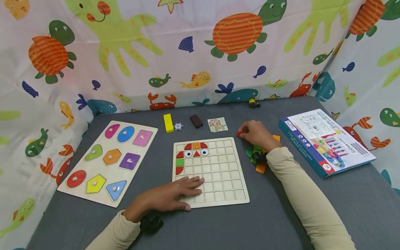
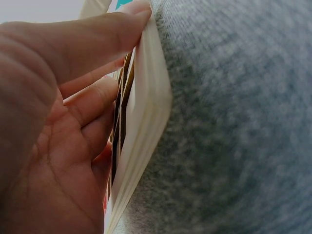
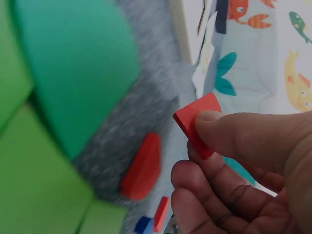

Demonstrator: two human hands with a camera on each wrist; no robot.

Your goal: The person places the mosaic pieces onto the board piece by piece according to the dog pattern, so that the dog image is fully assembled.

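Observation:
A wooden grid board lies on the table, with red, orange, green and eye-printed pieces in its upper left cells. My left hand rests on the board's lower left corner, its fingers spread over the cells. The left wrist view shows the thumb at the edge of the board. To the right of the board, my right hand pinches a small red tile between thumb and fingers. Beneath that wrist are loose green and orange tiles. Another red piece lies on the table nearby.
A shape puzzle board lies at left. Behind the grid are a yellow block, a chip, a dark brown block and a picture card. At right lies a flat box. A patterned cloth hangs behind.

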